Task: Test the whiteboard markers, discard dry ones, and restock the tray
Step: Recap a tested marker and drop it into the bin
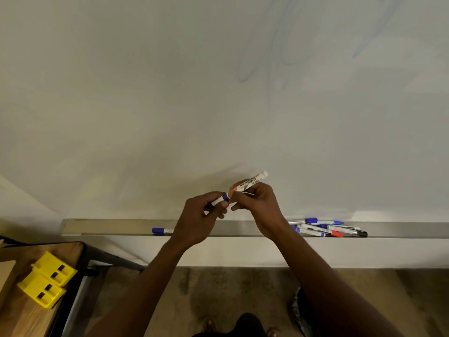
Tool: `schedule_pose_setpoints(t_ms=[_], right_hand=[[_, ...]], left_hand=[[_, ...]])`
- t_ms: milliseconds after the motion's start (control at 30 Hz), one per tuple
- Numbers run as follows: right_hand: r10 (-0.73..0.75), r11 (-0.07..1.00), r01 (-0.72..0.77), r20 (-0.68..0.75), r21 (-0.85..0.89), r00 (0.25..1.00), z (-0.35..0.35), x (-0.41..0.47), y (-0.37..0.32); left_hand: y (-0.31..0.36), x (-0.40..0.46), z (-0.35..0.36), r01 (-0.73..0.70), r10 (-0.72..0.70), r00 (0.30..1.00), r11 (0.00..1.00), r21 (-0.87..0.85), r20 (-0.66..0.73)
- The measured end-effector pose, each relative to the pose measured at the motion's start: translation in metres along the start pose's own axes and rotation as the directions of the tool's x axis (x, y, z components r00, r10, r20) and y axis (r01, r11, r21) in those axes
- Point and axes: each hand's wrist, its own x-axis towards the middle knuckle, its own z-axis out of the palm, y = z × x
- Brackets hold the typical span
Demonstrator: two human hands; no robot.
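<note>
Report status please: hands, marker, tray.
Left hand on blue cap, right hand on marker barrel, held before whiteboard. Tray: one blue marker left, marker pile right. Nothing blocking.

Marker-strewn tray (pixel 218 227) under whiteboard (pixel 170 105)

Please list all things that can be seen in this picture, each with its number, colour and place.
whiteboard: one, white with faint blue marks, fills the upper part
tray: one, grey metal, under the board
held marker: one, white with blue cap, above the tray
lone marker: one, blue cap, tray left
marker pile: several, mostly blue, one red, one black, tray right
yellow blocks: two, wooden table, lower left
hands: left hand at the cap, right hand on the barrel
</note>
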Motion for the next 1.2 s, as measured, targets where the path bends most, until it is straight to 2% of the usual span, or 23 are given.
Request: schedule_pose_setpoints(t_ms=[167, 367, 400, 500, 533, 600, 667, 733, 867, 967, 1067, 1133, 1200], right_hand=[[-0.011, 0.998, 0.007, 0.07, 0.058, 0.997, -0.011, -0.002, -0.037], [-0.074, 0.997, 0.069, 0.126, 0.039, 0.989, -0.021, -0.006, -0.052], [-0.094, 0.994, 0.088, 0.092, 0.069, 0.991, -0.026, -0.005, -0.056], [-0.159, 0.972, 0.168, -0.071, 0.163, 0.985, -0.064, -0.008, -0.085], [-0.188, 0.968, 0.199, -0.082, 0.15, 0.979, -0.078, -0.012, -0.097], [-0.248, 0.962, 0.25, -0.032, 0.106, 0.968, -0.091, -0.018, -0.117], [-0.32, 0.943, 0.318, 0.014, 0.096, 0.947, -0.087, -0.017, -0.124], [-0.384, 0.917, 0.384, -0.015, 0.107, 0.923, -0.074, -0.013, -0.13], [-0.432, 0.881, 0.443, -0.098, 0.168, 0.897, -0.061, -0.006, -0.14], [-0.494, 0.853, 0.514, -0.179, 0.087, 0.851, -0.054, -0.006, -0.156], [-0.612, 0.775, 0.63, -0.303, -0.047, 0.731, -0.047, -0.005, -0.181], [-0.704, 0.695, 0.698, -0.36, -0.174, 0.612, -0.044, -0.005, -0.199], [-0.801, 0.589, 0.729, -0.373, -0.348, 0.469, -0.041, -0.003, -0.215]], left_hand=[[0.027, 0.011, -0.012, -0.25, 0.261, 0.964, 0.955, 0.157, -0.049], [0.049, 0.019, -0.029, -0.372, 0.364, 0.928, 0.887, 0.273, 0.08], [0.047, 0.02, -0.036, -0.355, 0.361, 0.932, 0.896, 0.265, 0.03], [0.034, 0.015, -0.082, -0.164, 0.206, 0.955, 0.966, 0.198, -0.214], [0.035, 0.011, -0.096, -0.142, 0.195, 0.953, 0.964, 0.225, -0.231], [0.047, 0.004, -0.111, -0.193, 0.272, 0.936, 0.927, 0.322, -0.221], [0.067, 0.007, -0.108, -0.302, 0.415, 0.874, 0.871, 0.388, -0.253], [0.082, 0.017, -0.099, -0.377, 0.535, 0.781, 0.816, 0.438, -0.324], [0.107, 0.04, -0.093, -0.407, 0.657, 0.58, 0.746, 0.527, -0.481], [0.127, 0.061, -0.094, -0.405, 0.748, 0.403, 0.662, 0.631, -0.527], [0.156, 0.084, -0.103, -0.375, 0.79, 0.24, 0.612, 0.697, -0.565], [0.171, 0.1, -0.107, -0.352, 0.803, 0.174, 0.592, 0.725, -0.571], [0.18, 0.116, -0.11, -0.325, 0.819, 0.143, 0.569, 0.755, -0.556]])
